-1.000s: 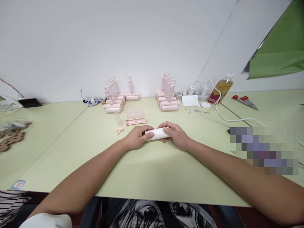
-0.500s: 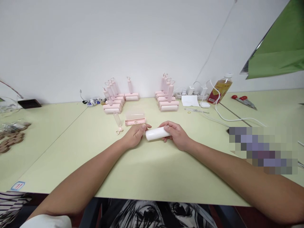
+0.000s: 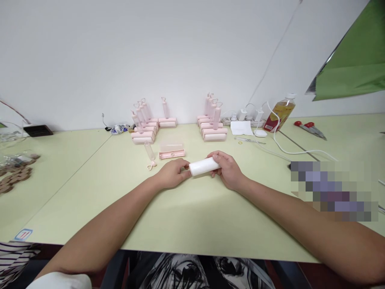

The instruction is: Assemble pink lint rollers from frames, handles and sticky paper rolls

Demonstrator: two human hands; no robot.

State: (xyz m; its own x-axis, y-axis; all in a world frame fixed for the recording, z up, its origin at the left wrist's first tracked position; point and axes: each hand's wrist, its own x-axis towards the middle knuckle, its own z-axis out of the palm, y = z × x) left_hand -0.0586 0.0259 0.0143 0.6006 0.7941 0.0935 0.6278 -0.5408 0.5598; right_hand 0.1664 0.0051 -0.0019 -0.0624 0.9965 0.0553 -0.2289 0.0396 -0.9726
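A white lint roller refill roll [image 3: 205, 166] lies nearly level above the table, its left end tipped slightly down. My right hand [image 3: 228, 170] is closed round its right end, thumb on top and fingers beneath. At the other end, the thumb and fingers of my left hand [image 3: 173, 174] are parted close to the roll's rim; whether they touch it I cannot tell. Beyond my left hand sit an open pink case [image 3: 172, 154] with a clear lid, a clear tube [image 3: 149, 151] and a small pink heart-shaped loop piece [image 3: 151, 165].
Pink lint rollers with upright handles stand in a left group [image 3: 143, 137] and a right group [image 3: 214, 134] near the wall. Tweezers [image 3: 251, 140], a white paper [image 3: 241, 128], cables and a drink bottle [image 3: 279, 113] lie to the right. Brown pieces [image 3: 15, 178] are at far left.
The roll and my right hand have shifted slightly right and up. My left thumb has come down and its fingertips now point at the roll's left end.
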